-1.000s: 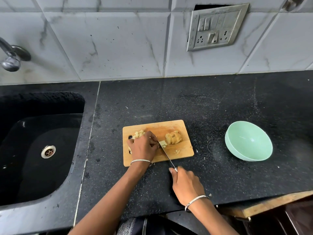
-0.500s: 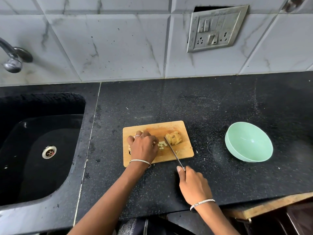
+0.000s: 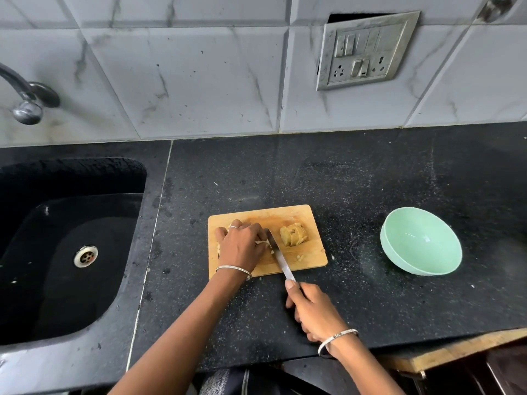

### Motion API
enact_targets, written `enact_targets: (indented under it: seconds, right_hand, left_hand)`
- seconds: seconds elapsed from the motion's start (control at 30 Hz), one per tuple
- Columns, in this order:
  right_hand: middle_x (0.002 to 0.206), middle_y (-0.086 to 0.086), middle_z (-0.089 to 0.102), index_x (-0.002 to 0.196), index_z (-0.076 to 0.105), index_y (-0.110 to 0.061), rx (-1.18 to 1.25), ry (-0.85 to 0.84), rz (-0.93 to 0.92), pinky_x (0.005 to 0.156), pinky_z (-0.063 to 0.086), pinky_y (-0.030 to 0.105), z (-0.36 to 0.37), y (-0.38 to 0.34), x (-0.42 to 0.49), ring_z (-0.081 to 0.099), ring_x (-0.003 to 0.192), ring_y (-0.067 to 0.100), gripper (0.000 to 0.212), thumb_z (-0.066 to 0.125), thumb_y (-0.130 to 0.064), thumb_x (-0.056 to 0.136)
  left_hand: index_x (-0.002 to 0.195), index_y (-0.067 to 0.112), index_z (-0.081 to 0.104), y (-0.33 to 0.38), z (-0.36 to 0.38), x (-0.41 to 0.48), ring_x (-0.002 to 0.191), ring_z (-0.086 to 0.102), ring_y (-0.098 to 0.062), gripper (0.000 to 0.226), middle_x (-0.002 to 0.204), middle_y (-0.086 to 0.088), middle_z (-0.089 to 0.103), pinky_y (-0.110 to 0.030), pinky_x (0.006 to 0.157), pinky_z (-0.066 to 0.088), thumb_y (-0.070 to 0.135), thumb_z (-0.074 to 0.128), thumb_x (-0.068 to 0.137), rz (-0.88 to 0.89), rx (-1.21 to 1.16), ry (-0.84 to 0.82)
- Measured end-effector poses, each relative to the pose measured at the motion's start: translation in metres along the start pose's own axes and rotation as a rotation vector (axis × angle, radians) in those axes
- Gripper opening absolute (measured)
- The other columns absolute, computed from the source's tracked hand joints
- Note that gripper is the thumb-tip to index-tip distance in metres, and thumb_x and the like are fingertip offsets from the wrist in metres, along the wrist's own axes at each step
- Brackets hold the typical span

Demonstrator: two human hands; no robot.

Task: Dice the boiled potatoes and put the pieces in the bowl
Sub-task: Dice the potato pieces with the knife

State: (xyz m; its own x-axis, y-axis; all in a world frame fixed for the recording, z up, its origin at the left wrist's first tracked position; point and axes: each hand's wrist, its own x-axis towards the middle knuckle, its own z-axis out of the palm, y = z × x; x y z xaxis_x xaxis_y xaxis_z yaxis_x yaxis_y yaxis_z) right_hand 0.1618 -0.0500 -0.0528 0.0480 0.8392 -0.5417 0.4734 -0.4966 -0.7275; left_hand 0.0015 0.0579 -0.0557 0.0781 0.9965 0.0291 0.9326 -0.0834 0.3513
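– Step?
– Dicing: on the cutting board [image 3: 285, 215] the left hand [image 3: 241, 248] curls over potato pieces [image 3: 263, 243], the right hand [image 3: 313, 312] grips the knife [image 3: 281, 260].
– Next?
– Likely the sliced potato [image 3: 293, 236], then the bowl [image 3: 422, 242], right of the board.

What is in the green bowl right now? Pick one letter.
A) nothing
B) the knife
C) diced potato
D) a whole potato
A: the bowl shows only its bare inside; the potato chunk lies on the cutting board right of the knife, and the cut pieces sit by the left hand.
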Motion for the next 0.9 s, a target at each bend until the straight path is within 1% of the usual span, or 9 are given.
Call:
enact_targets:
  seconds: [0.13,0.2,0.3,0.4,0.5,0.6,0.7,0.8,0.9]
  right_hand:
    - [0.051,-0.010,0.052,0.069,0.057,-0.020,-0.100,0.074,-0.069,0.049,0.033,0.025,-0.006,-0.001,0.003,0.047,0.047,0.007,0.048,0.039,-0.052,0.100]
    - [0.065,-0.007,0.062,0.076,0.059,-0.022,-0.236,0.118,-0.101,0.062,0.045,0.034,-0.008,0.004,0.005,0.060,0.065,0.016,0.045,0.036,-0.052,0.100]
    - [0.083,-0.001,0.069,0.084,0.060,-0.023,-0.352,0.115,-0.098,0.078,0.050,0.039,-0.006,0.009,0.006,0.064,0.085,0.025,0.045,0.032,-0.056,0.100]
    - [0.078,-0.005,0.066,0.083,0.062,-0.022,-0.327,0.026,-0.119,0.077,0.050,0.037,-0.001,0.006,0.003,0.064,0.083,0.022,0.047,0.034,-0.056,0.100]
    - [0.072,-0.007,0.064,0.081,0.064,-0.020,-0.273,-0.005,-0.112,0.073,0.047,0.034,0.000,0.003,0.001,0.063,0.077,0.016,0.048,0.036,-0.054,0.100]
    - [0.081,-0.006,0.068,0.084,0.063,-0.022,-0.287,0.048,-0.145,0.080,0.049,0.038,-0.004,0.005,0.004,0.064,0.083,0.018,0.045,0.036,-0.055,0.100]
    - [0.090,-0.006,0.070,0.091,0.060,-0.024,-0.355,0.119,-0.176,0.080,0.049,0.039,-0.011,0.008,0.008,0.064,0.090,0.023,0.045,0.032,-0.058,0.099]
    - [0.090,-0.005,0.070,0.090,0.059,-0.024,-0.348,0.186,-0.216,0.079,0.049,0.041,-0.017,0.008,0.008,0.065,0.090,0.025,0.046,0.031,-0.060,0.098]
    - [0.085,-0.008,0.069,0.086,0.061,-0.024,-0.262,0.232,-0.207,0.078,0.048,0.038,-0.026,0.004,0.008,0.065,0.088,0.024,0.042,0.036,-0.054,0.099]
  left_hand:
    - [0.095,0.030,0.066,-0.005,-0.004,0.002,0.102,0.052,-0.015,0.011,0.089,0.011,0.069,-0.034,0.073,0.013,0.031,0.062,0.084,-0.007,-0.023,0.065]
    - [0.095,0.032,0.068,-0.009,-0.004,0.004,0.100,0.053,-0.016,0.011,0.089,0.012,0.070,-0.036,0.077,0.018,0.035,0.061,0.087,-0.017,-0.021,0.091]
    - [0.093,0.034,0.070,-0.016,-0.003,0.006,0.098,0.053,-0.016,0.010,0.087,0.013,0.070,-0.039,0.081,0.026,0.038,0.063,0.087,-0.026,-0.019,0.110]
    - [0.090,0.035,0.071,-0.019,-0.003,0.004,0.096,0.052,-0.017,0.016,0.090,0.012,0.066,-0.038,0.077,0.024,0.047,0.065,0.084,-0.026,-0.025,0.138]
    - [0.096,0.037,0.070,-0.018,-0.004,0.003,0.101,0.050,-0.016,0.020,0.102,0.014,0.061,-0.037,0.079,0.022,0.051,0.065,0.083,-0.023,-0.026,0.136]
    - [0.103,0.036,0.066,-0.014,-0.003,0.002,0.106,0.052,-0.018,0.020,0.112,0.012,0.059,-0.040,0.084,0.027,0.038,0.063,0.084,-0.028,-0.035,0.137]
    - [0.108,0.035,0.063,-0.006,-0.001,0.002,0.109,0.051,-0.017,0.025,0.114,0.011,0.059,-0.034,0.081,0.019,0.030,0.062,0.083,-0.035,-0.068,0.150]
    - [0.114,0.036,0.059,0.005,0.000,0.005,0.111,0.052,-0.016,0.032,0.113,0.014,0.062,-0.034,0.080,0.020,0.032,0.062,0.082,-0.016,-0.116,0.115]
    - [0.119,0.039,0.054,0.016,0.003,0.011,0.112,0.052,-0.013,0.042,0.111,0.018,0.064,-0.036,0.080,0.023,0.043,0.066,0.079,0.027,-0.153,0.035]
